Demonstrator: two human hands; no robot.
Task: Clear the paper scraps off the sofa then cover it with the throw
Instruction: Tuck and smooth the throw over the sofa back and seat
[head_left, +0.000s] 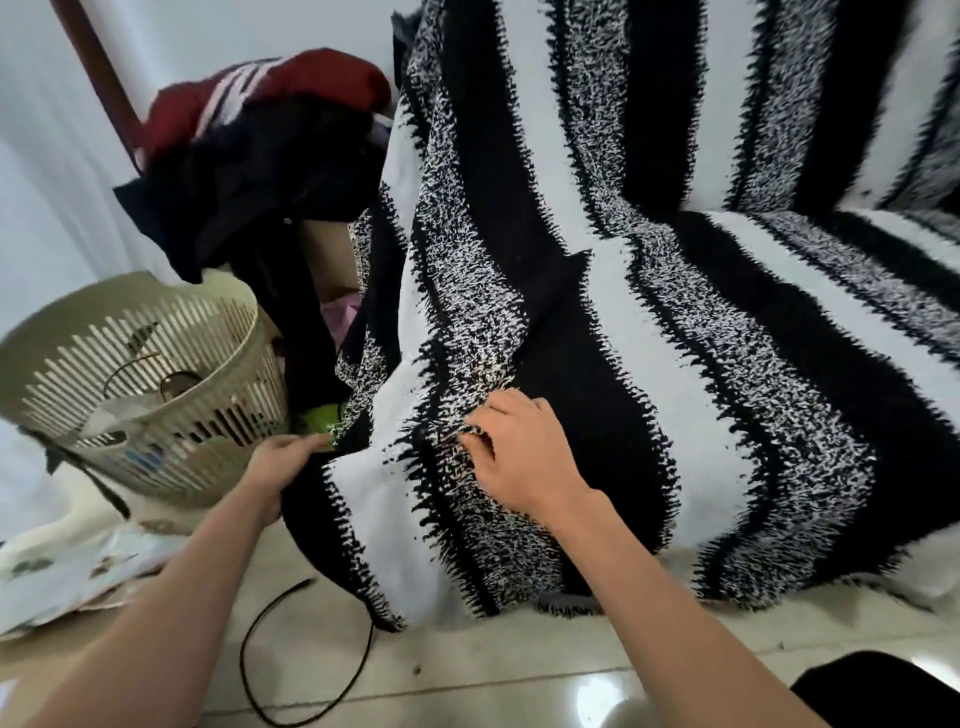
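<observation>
Pinching the throw (597, 338), right hand (519, 457) crosses stripes running frontward

A cream slatted plastic basket (171, 467) stands on a floor (493, 670) of pale, glossy tiles. Behind it rises a plain pale wall (47, 156), crossed above the basket by a slanting dark wooden post (104, 78). Up and to the right of the basket, a heap of clothes (270, 88), red and white over black, tops a cardboard box (327, 254). In front of the basket a black cable (306, 670) loops across the tiles. Farther right, bright light glares off the floor.
</observation>
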